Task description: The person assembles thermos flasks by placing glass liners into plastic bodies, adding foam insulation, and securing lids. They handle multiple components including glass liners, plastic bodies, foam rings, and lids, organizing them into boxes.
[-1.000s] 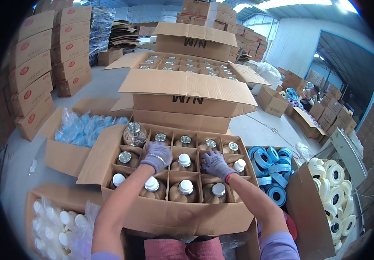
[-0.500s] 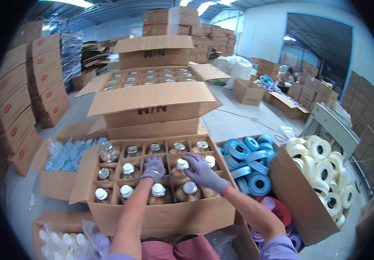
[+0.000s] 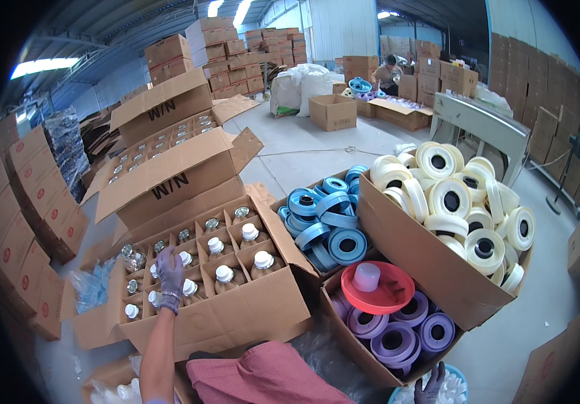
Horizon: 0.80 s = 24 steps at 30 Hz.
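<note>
My left hand [image 3: 170, 277], in a purple-grey glove, lies over the divided carton [image 3: 236, 313] with its fingers stretched forward, beside a white-capped bottle [image 3: 154, 271]. Clear bottles stand upright in the cardboard compartments. The near ones wear white caps, such as this cap [image 3: 225, 273]; several in the far row show bare glassy tops. At the lower right edge my right hand [image 3: 430, 386], gloved too, is at a light-blue tub [image 3: 463, 385] of small white pieces that look like caps. Its fingers are apart; their tips are partly hidden.
Right of the carton are boxes of blue rings [image 3: 346, 245], cream rings [image 3: 451, 200] and purple rings [image 3: 392, 340]. A red basin [image 3: 377, 296] with a lilac cup sits on the purple ones. Open cartons [image 3: 169, 178] stand beyond. A co-worker [image 3: 389, 73] is far back.
The view has swung right and down. My right hand has left the bottles for the tub at lower right. My left hand stays over the carton.
</note>
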Each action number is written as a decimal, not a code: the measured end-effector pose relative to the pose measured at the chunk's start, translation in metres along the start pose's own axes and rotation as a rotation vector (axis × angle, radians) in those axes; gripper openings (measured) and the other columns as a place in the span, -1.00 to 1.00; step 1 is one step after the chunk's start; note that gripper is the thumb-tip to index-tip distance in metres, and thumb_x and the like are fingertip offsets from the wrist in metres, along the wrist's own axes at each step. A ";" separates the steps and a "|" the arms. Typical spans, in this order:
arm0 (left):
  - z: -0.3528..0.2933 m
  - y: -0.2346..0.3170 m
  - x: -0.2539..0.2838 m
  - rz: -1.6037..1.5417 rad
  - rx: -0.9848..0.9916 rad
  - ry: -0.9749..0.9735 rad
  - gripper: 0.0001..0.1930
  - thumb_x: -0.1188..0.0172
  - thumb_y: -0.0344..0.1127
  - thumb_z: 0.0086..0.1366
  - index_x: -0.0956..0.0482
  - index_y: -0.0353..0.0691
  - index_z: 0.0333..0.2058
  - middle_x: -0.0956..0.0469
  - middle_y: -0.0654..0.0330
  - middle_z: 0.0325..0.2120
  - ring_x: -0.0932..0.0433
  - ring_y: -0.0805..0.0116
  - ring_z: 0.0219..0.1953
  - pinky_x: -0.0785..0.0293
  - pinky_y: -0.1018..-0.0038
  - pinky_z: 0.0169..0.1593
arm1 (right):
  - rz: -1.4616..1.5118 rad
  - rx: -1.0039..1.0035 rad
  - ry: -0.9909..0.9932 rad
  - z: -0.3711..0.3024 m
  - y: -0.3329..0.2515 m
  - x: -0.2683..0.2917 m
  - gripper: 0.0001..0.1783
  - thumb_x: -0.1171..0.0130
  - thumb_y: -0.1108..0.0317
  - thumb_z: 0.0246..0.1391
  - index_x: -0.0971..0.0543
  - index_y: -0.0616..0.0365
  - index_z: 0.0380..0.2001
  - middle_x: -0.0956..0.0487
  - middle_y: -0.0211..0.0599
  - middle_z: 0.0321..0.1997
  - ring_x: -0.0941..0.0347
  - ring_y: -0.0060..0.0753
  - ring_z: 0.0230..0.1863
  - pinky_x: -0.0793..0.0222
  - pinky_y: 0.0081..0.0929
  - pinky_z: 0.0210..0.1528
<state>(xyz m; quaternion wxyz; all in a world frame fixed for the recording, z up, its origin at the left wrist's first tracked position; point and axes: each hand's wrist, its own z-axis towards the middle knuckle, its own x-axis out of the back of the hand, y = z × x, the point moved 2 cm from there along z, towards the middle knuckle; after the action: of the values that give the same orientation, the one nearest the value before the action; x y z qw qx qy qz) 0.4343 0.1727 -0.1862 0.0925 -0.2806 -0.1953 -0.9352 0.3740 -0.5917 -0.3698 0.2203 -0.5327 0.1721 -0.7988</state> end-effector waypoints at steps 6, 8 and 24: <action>-0.061 0.085 0.091 -0.227 0.042 -0.275 -0.62 0.02 -0.38 0.42 -0.40 -0.36 0.16 -0.42 0.02 0.14 -0.33 0.15 0.23 -0.15 0.30 0.33 | 0.162 -0.418 -0.034 -0.058 0.059 0.006 -0.22 -0.11 0.30 0.12 -0.13 0.28 0.37 -0.04 0.10 0.47 0.19 0.08 0.52 0.32 -0.14 0.52; -0.105 0.124 0.095 -0.337 0.043 -0.395 -0.61 0.04 -0.37 0.44 -0.38 -0.37 0.19 -0.38 0.01 0.19 -0.28 0.13 0.29 -0.11 0.27 0.36 | 0.016 -0.573 -0.051 -0.095 0.096 0.018 -0.19 -0.14 0.26 0.11 -0.10 0.24 0.38 -0.05 0.14 0.45 0.21 0.11 0.52 0.32 -0.14 0.52; -0.211 0.225 0.110 -0.351 -0.148 -0.766 -0.62 0.01 -0.46 0.33 -0.42 -0.35 0.12 -0.36 -0.06 0.17 -0.25 -0.06 0.29 -0.07 0.14 0.37 | -0.326 -0.812 -0.628 -0.066 0.127 -0.058 0.00 -0.31 -0.25 -0.10 -0.19 -0.17 0.37 0.06 0.40 0.42 -0.02 0.48 0.39 -0.12 0.08 0.34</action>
<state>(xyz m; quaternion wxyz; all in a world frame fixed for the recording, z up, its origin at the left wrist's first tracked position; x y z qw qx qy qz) 0.3041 -0.1264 -0.2154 -0.1675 -0.5759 -0.1928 -0.7766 0.3540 -0.6651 -0.5041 -0.0894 -0.8081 0.3082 -0.4940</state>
